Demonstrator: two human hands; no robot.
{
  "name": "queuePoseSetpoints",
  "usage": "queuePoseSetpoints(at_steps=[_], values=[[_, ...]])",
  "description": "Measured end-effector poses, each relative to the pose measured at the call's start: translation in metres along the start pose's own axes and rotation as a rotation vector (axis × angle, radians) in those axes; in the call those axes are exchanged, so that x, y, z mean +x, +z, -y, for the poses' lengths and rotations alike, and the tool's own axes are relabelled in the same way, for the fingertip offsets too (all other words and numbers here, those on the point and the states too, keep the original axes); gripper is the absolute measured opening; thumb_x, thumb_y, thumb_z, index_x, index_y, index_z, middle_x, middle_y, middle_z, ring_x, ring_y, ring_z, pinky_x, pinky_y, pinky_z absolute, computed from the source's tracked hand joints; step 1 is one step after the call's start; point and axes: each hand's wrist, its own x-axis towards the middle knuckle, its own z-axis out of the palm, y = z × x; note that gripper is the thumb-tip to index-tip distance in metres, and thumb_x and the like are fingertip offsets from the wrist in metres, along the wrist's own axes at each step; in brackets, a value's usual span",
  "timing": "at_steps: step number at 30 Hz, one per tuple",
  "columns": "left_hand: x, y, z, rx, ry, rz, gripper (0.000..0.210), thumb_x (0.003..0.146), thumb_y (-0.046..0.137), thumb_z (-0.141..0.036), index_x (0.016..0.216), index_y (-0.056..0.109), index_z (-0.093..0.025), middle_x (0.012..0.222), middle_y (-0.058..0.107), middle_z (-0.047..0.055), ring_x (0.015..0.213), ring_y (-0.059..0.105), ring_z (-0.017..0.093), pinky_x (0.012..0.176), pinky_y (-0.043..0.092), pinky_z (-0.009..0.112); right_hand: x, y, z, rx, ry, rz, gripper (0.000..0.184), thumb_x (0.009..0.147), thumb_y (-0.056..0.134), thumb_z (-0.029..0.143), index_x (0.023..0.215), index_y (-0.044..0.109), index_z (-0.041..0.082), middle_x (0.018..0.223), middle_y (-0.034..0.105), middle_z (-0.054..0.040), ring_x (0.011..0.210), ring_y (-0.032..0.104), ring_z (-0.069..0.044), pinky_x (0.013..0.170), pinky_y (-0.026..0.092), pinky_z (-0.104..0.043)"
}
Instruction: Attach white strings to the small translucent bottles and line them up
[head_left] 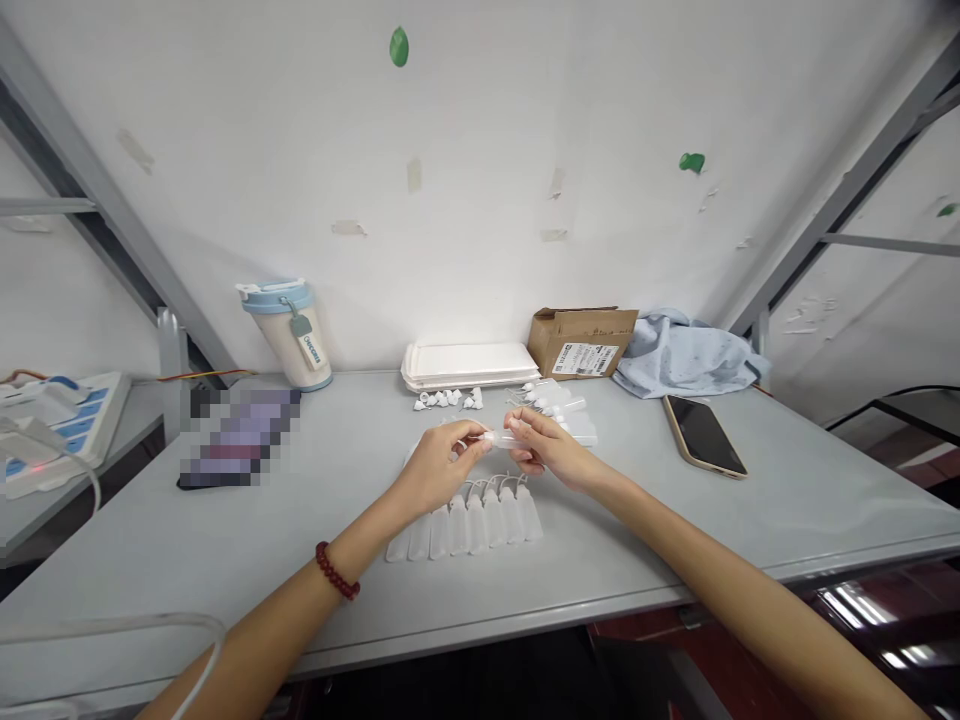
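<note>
In front of me, above the grey table, my right hand [553, 445] holds a small translucent plastic bottle [510, 440] lying sideways. My left hand [442, 468] pinches a small white cap [489, 437] at the bottle's left end. Whether the cap is seated on the neck I cannot tell. Just below my hands lies a row of translucent squeeze bottles [476, 525] with thin white straps at their tops, partly hidden by my left hand. Beyond my hands are loose white caps [448, 398]. More bottles [574, 405] with white caps lie behind my right hand.
A stack of white trays [472, 365] and a cardboard box [583, 343] stand against the wall, beside a light blue cloth [686, 355]. A phone [703, 437] lies right. A tumbler [289, 335], a blurred-out device [240, 440] and a power strip [67, 430] are left.
</note>
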Motion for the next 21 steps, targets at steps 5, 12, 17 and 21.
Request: queuePoseSetpoints(at_steps=[5,12,17,21], values=[[0.001,0.001,0.002,-0.025,0.018,-0.03,0.024,0.084,0.051,-0.036,0.093,0.067,-0.02,0.097,0.069,0.003,0.084,0.06,0.018,0.073,0.046,0.027,-0.001,0.001,0.004,0.0,-0.001,-0.01,0.033,0.085,0.049,0.053,0.082,0.036,0.022,0.057,0.03,0.0084,0.046,0.025,-0.006,0.046,0.018,-0.021],[0.001,-0.001,0.0,-0.115,-0.124,0.024,0.034,0.085,0.047,-0.046,0.073,0.063,-0.017,0.065,0.064,0.001,0.064,0.057,0.015,0.061,0.045,0.025,-0.004,0.007,0.011,-0.03,-0.006,-0.027,0.034,0.084,0.049,0.053,0.082,0.036,0.022,0.056,0.029,0.0087,0.046,0.026,-0.006,0.046,0.02,-0.02],[0.004,-0.001,0.0,-0.174,-0.137,0.07,0.033,0.084,0.05,-0.043,0.067,0.06,-0.017,0.065,0.063,0.001,0.062,0.054,0.014,0.06,0.043,0.024,-0.004,0.007,0.008,-0.038,-0.009,-0.012,0.032,0.086,0.047,0.053,0.083,0.036,0.023,0.055,0.03,0.0085,0.047,0.025,-0.007,0.046,0.021,-0.021],[0.003,0.0,0.002,-0.216,-0.163,0.082,0.032,0.084,0.051,-0.041,0.065,0.057,-0.016,0.064,0.062,0.001,0.061,0.053,0.012,0.06,0.042,0.024,-0.003,0.006,0.007,-0.04,-0.01,0.004,0.031,0.088,0.045,0.052,0.085,0.037,0.022,0.056,0.034,0.0076,0.048,0.028,-0.007,0.047,0.023,-0.021]])
